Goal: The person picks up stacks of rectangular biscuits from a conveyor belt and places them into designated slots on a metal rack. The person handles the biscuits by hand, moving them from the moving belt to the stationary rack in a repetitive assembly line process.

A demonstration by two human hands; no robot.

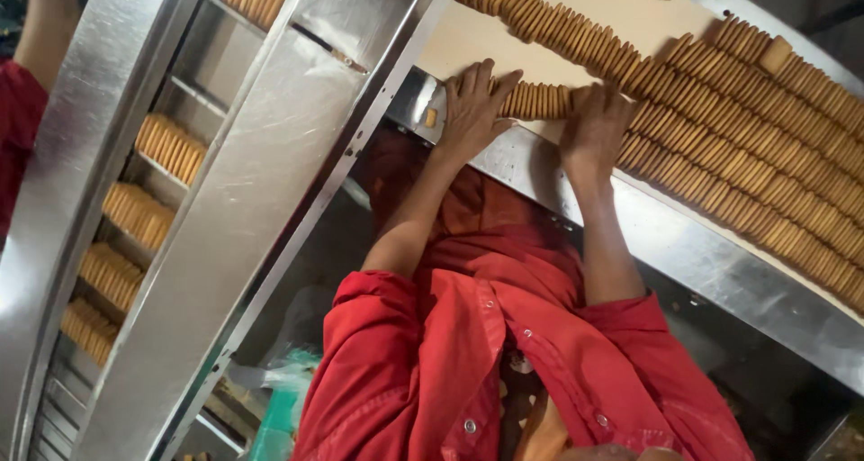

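Observation:
A short row of tan round biscuits (537, 101) stands on edge near the front edge of a cream conveyor belt (621, 6). My left hand (472, 108) presses against the row's left end with fingers spread over it. At the row's right end, my right hand (596, 126) cups the biscuits, fingers curled. The row is squeezed between both hands. One loose biscuit (431, 117) lies just left of my left hand. My red sleeves and shirt fill the bottom of the view.
Long rows of biscuits (747, 146) run diagonally across the belt to the right. A steel rail (711, 263) borders the belt. On the left, a steel chute (261, 191) flanks slots with biscuit stacks (169, 148). Another person's arm (45, 29) is at the top left.

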